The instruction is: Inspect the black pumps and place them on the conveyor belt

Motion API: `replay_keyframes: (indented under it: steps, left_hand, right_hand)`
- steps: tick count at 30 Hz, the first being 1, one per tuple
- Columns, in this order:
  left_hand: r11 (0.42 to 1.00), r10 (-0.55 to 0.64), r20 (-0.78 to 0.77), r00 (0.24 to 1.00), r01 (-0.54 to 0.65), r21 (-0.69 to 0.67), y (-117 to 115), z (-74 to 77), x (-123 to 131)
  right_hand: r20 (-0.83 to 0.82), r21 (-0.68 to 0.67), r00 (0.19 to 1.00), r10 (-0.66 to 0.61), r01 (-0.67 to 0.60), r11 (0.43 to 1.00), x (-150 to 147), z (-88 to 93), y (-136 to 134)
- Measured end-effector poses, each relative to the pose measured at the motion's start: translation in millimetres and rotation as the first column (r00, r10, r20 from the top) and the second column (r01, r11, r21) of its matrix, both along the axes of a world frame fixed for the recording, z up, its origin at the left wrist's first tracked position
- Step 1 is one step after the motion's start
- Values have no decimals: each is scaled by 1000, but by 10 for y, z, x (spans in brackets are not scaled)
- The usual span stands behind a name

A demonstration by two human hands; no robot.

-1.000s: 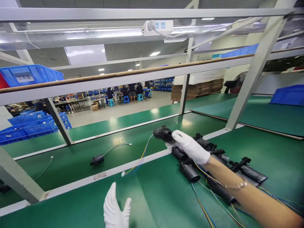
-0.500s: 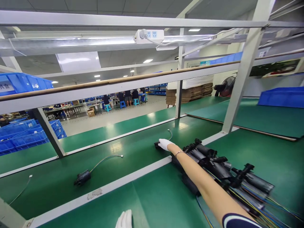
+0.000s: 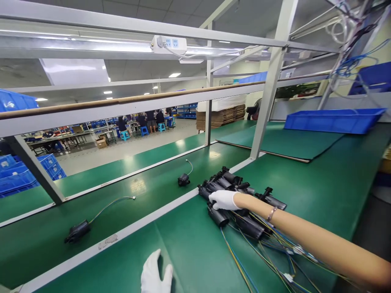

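Observation:
My right hand, in a white glove, reaches over a pile of black cylindrical motors with wire leads. Its fingers curl down onto the end of one black motor at the pile's near left side; the fingertips are partly hidden. Thin coloured wires trail from the pile toward me. My left hand, also white-gloved, is low over the green bench, thumb and fingers apart, holding nothing. Beyond the pale rail, a single motor lies on the green strip, and another motor lies farther left with its lead stretched out.
A pale metal rail divides the bench from the green strip. Upright posts rise from the frame. At the back right sits a blue bin; stacked blue crates stand at left. People sit in the distance.
My right hand has left the motor on the strip beyond the rail and come back to the pile. My left hand has spread its fingers. The view has swung right.

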State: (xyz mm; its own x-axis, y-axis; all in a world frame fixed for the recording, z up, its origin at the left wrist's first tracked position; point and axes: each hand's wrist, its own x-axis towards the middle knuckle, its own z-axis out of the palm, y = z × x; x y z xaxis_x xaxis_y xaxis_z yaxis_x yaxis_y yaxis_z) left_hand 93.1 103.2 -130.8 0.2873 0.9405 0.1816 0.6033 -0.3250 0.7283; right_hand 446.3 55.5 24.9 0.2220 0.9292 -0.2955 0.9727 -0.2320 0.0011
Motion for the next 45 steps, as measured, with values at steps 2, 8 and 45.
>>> replay_keyframes:
  steps: [2, 8, 45]
  left_hand:
    - [964, -45, 207, 977, 97, -248, -105, 200, 141]
    - [611, -38, 790, 611, 640, -466, -367, 804, 677]
    - [976, -218, 689, 691, 147, 161, -680, 1436, -8]
  right_hand:
    - [-5, 57, 998, 67, -67, 996, -194, 74, -65]
    - [-72, 265, 951, 300, -272, 925, -1140, 552, -91]
    - [-772, 476, 482, 415, 5, 880, -1953, 474, -775]
